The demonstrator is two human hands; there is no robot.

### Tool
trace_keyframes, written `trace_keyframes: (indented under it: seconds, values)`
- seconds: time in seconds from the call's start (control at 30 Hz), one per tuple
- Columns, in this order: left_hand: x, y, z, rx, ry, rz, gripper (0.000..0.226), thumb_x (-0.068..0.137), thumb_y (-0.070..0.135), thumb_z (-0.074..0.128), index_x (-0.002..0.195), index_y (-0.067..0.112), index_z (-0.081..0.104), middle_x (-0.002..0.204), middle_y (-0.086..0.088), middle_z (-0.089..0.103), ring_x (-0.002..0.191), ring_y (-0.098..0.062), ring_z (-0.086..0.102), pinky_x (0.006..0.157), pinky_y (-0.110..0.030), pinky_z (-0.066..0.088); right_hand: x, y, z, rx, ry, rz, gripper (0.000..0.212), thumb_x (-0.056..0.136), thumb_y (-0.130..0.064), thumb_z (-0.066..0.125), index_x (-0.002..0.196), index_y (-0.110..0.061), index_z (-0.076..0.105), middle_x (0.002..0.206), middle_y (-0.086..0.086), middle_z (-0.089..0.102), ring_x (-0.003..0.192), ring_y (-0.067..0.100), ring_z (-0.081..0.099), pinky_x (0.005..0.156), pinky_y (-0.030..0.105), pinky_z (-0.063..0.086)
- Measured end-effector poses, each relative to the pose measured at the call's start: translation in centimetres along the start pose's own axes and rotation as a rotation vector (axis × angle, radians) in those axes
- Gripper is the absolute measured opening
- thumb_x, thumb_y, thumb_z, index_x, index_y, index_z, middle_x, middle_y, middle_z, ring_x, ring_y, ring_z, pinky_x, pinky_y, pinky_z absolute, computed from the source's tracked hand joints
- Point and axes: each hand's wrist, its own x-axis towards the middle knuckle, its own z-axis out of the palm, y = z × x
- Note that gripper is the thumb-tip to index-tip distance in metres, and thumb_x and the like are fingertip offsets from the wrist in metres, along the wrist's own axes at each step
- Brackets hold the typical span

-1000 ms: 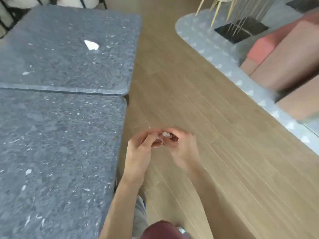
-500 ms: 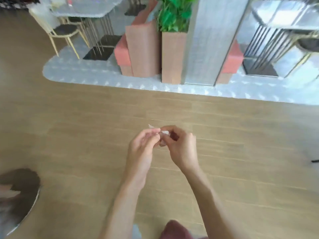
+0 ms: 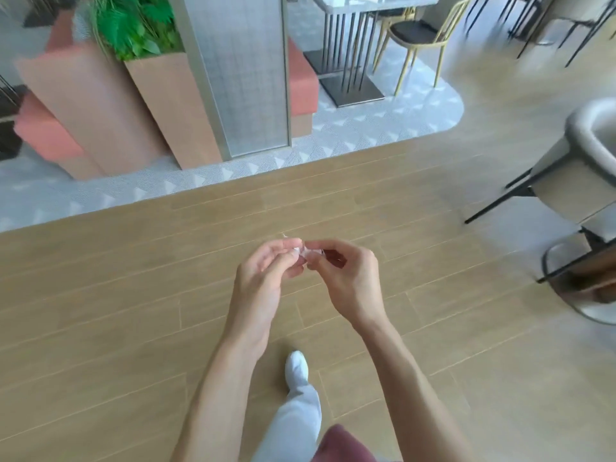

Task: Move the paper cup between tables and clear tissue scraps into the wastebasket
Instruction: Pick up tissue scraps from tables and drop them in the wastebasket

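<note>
Pinching a small white tissue scrap [image 3: 305, 253] between curled fingertips, the left hand [image 3: 263, 278] and right hand [image 3: 346, 278] meet mid-frame above the wooden floor [image 3: 133, 295].

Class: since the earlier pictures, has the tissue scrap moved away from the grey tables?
Yes. The tissue scrap, pinched between left hand and right hand, now hangs over wooden floor; those tables are out of view.

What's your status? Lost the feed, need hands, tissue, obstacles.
Left hand and right hand both pinching the tissue scrap at the fingertips. Over bare wood floor. No wastebasket in view. Chair off right, path ahead open.
</note>
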Motion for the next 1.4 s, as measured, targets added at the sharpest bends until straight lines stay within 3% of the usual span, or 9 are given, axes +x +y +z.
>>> trace_keyframes:
  seconds: [0.17, 0.4, 0.67, 0.9, 1.03, 1.13, 1.3, 1.4]
  values:
    - [9.9, 2.3, 3.8, -0.035, -0.026, 0.023, 0.019, 0.101, 0.004, 0.058, 0.103, 0.012, 0.075, 0.112, -0.01, 0.077, 0.106, -0.028, 0.073, 0.097, -0.038, 0.058, 9.9, 0.2, -4.0, 0.006, 0.109, 0.089, 0.019, 0.091, -0.008, 0.075, 0.101, -0.025, 0.078, 0.08, -0.009, 0.079, 0.079, 0.006, 0.075, 0.074, 0.012, 0.052]
    - [20.7, 6.3, 9.2, -0.063, -0.079, 0.08, 0.017, 0.102, 0.003, 0.055, 0.105, 0.004, 0.072, 0.117, -0.016, 0.075, 0.104, -0.033, 0.073, 0.087, -0.03, 0.057, 20.0, -1.0, -9.8, 0.126, 0.274, 0.071, 0.016, 0.092, -0.01, 0.077, 0.098, -0.025, 0.078, 0.084, 0.0, 0.08, 0.08, 0.007, 0.077, 0.071, 0.008, 0.05]
    - [29.3, 7.1, 23.1, 0.025, -0.301, 0.062, 0.016, 0.101, 0.002, 0.056, 0.105, 0.004, 0.072, 0.114, -0.017, 0.075, 0.103, -0.035, 0.073, 0.091, -0.033, 0.06, 29.3, 2.2, -19.3, 0.242, 0.409, 0.115, 0.009, 0.093, -0.014, 0.076, 0.1, -0.019, 0.079, 0.085, 0.001, 0.08, 0.086, 0.013, 0.078, 0.081, 0.019, 0.057]
    - [38.4, 5.7, 39.9, 0.044, -0.396, 0.077, 0.019, 0.101, 0.002, 0.056, 0.104, 0.005, 0.075, 0.11, -0.013, 0.078, 0.102, -0.031, 0.075, 0.095, -0.037, 0.056, 42.0, 5.5, -30.9, 0.311, 0.36, 0.083, 0.009, 0.092, -0.017, 0.078, 0.101, -0.018, 0.079, 0.091, -0.002, 0.081, 0.094, 0.012, 0.077, 0.085, 0.016, 0.055]
    - [43.4, 6.6, 50.2, -0.036, -0.453, 0.076, 0.021, 0.102, -0.001, 0.054, 0.103, 0.004, 0.074, 0.104, -0.01, 0.08, 0.105, -0.024, 0.075, 0.092, -0.028, 0.058, 49.4, 6.0, -38.7, 0.316, 0.371, 0.079, 0.009, 0.093, -0.016, 0.077, 0.101, -0.02, 0.08, 0.092, -0.001, 0.081, 0.096, 0.016, 0.076, 0.088, 0.02, 0.056]
    - [46.7, 7.1, 56.0, -0.042, -0.453, 0.043, 0.022, 0.101, -0.002, 0.054, 0.099, 0.006, 0.074, 0.102, -0.01, 0.08, 0.104, -0.026, 0.075, 0.093, -0.031, 0.059, 53.9, 6.8, -43.1, 0.277, 0.379, 0.098, 0.01, 0.094, -0.018, 0.077, 0.101, -0.024, 0.081, 0.092, 0.002, 0.081, 0.098, 0.024, 0.075, 0.09, 0.029, 0.058]
    - [53.7, 7.5, 63.1, -0.103, -0.442, -0.032, 0.023, 0.1, -0.005, 0.053, 0.093, 0.005, 0.073, 0.097, -0.014, 0.079, 0.103, -0.03, 0.075, 0.092, -0.032, 0.06, 62.0, 9.3, -47.5, 0.248, 0.393, 0.096, 0.014, 0.095, -0.015, 0.076, 0.102, -0.025, 0.081, 0.095, -0.006, 0.081, 0.095, 0.009, 0.076, 0.082, 0.015, 0.055]
    - [59.5, 7.5, 66.8, -0.143, -0.443, -0.059, 0.024, 0.1, -0.008, 0.052, 0.092, 0.003, 0.071, 0.089, -0.009, 0.079, 0.095, -0.023, 0.077, 0.09, -0.028, 0.06, 68.1, 10.8, -49.0, 0.202, 0.395, 0.089, 0.018, 0.095, -0.015, 0.076, 0.104, -0.03, 0.079, 0.095, -0.009, 0.081, 0.096, 0.006, 0.076, 0.083, 0.015, 0.055]
